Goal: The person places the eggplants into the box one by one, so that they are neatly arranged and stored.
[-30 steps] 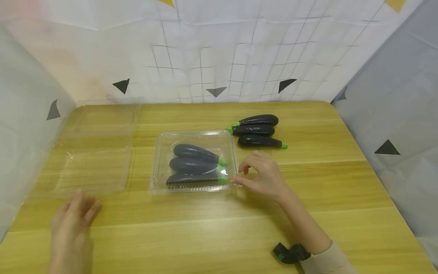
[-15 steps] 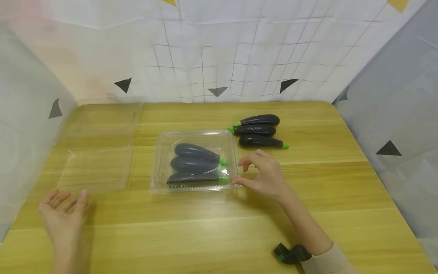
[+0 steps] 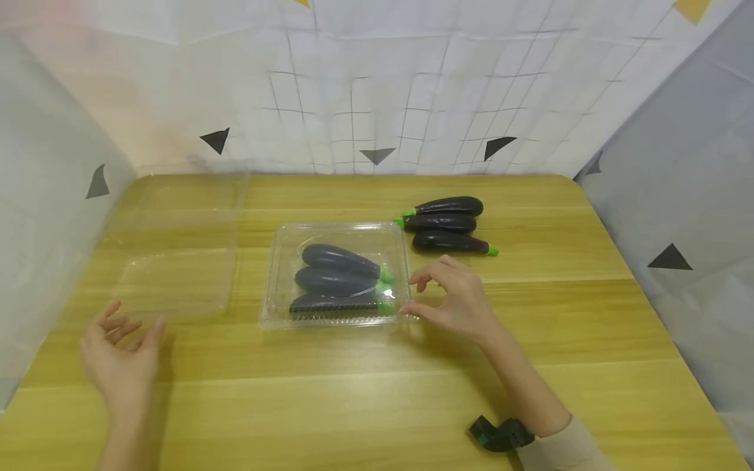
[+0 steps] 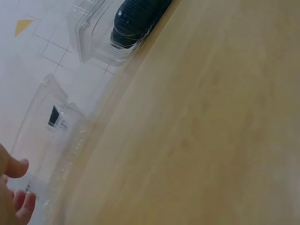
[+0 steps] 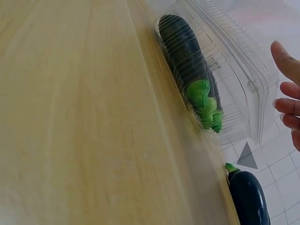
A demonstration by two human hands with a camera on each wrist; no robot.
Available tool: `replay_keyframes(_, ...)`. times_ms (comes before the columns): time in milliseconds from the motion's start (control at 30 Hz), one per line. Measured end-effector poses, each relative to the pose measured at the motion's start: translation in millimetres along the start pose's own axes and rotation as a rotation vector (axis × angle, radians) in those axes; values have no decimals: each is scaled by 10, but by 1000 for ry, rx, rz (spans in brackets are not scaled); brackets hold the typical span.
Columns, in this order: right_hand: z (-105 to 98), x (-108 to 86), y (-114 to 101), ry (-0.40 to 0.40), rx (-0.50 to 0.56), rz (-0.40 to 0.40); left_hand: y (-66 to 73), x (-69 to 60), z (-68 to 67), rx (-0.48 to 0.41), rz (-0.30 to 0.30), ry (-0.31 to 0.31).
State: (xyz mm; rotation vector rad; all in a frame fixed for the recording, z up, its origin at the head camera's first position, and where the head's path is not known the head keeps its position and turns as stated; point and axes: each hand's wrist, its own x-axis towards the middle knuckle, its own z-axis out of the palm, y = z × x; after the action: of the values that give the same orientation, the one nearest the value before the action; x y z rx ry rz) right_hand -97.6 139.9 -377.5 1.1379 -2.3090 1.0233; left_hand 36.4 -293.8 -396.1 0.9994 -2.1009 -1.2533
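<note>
Head: three eggplants point(image 3: 336, 281) lie side by side inside the lidded box point(image 3: 341, 227), presumably for fit — left hand point(image 3: 120, 360) loosely spread near the opened container point(image 3: 177, 281). Left wrist: nothing gripped. Right wrist: right hand point(image 5: 291, 90) parted beside the box, nothing pinched

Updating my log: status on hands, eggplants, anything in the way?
Left hand empty by open container; right hand at box's edge, not gripping. Three eggplants inside box, three outside. Nothing visibly blocking.

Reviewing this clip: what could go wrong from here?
The right hand is beside the clear eggplant box, so a stray movement might shift it. The left hand could bump the open clear container, which barely shows against the table. The three loose eggplants are rounded and might roll if knocked.
</note>
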Motion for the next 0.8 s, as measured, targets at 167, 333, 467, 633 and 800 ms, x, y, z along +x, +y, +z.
replay_keyframes(167, 7, -12, 3, 1, 9, 2, -11, 37, 20, -57, -123, 30)
replay_keyframes(333, 6, -20, 5, 17, 24, -8, -34, 53, 30, -40, -161, 67)
replay_keyframes(467, 7, -20, 6, 21, 28, -18, -39, 47, 57, -20, -130, 88)
replay_keyframes(633, 12, -24, 12, 24, 34, -28, -43, 22, 93, -78, 24, 82)
replay_keyframes(800, 14, -31, 20, 25, 40, -34, 0, -7, 155, -298, 153, 64)
